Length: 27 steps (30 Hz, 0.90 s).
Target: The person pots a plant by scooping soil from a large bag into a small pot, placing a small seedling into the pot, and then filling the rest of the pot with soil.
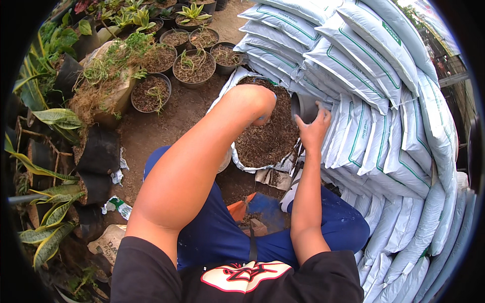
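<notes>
Grey pot in right hand

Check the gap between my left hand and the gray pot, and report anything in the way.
Nothing visible stands there: the left hand, its fingers mostly hidden, is over the dark soil, and only soil shows across to the gray pot in the right hand.

Brown dirt ground | plant pots | open soil-filled sack | stacked white sacks
</notes>
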### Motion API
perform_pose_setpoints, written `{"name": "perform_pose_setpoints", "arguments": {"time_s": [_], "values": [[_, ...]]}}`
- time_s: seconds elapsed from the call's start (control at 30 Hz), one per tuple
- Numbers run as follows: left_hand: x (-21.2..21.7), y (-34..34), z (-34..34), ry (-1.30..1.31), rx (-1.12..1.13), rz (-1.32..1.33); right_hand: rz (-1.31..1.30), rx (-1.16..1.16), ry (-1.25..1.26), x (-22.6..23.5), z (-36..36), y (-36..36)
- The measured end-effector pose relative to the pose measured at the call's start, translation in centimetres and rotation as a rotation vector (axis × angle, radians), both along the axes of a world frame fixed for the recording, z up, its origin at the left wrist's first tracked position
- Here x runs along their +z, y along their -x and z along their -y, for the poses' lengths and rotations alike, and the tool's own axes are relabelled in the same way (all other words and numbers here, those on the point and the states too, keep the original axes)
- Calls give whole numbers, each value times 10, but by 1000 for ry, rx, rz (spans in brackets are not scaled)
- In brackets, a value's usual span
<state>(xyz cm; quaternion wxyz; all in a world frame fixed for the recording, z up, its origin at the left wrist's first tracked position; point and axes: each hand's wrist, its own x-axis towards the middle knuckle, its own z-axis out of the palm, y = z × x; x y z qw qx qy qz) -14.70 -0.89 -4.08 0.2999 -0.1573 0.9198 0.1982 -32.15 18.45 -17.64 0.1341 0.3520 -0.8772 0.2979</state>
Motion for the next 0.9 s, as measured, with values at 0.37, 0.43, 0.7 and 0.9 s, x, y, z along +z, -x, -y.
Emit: {"name": "perform_pose_setpoints", "arguments": {"time_s": [0.37, 0.43, 0.7, 0.9], "values": [[6, -11, -8, 40, 8, -59, 400, -636, -386, -133, -36, -61], [-12, -12, -2, 46, 23, -132, 485, -654, -357, -131, -13, -79], [7, -24, -4, -12, 28, -220, 855, -895, -145, -134, 41, -49], [9, -26, 7, -45, 55, -183, 1110, -852, 146, -123, 31, -32]]}}
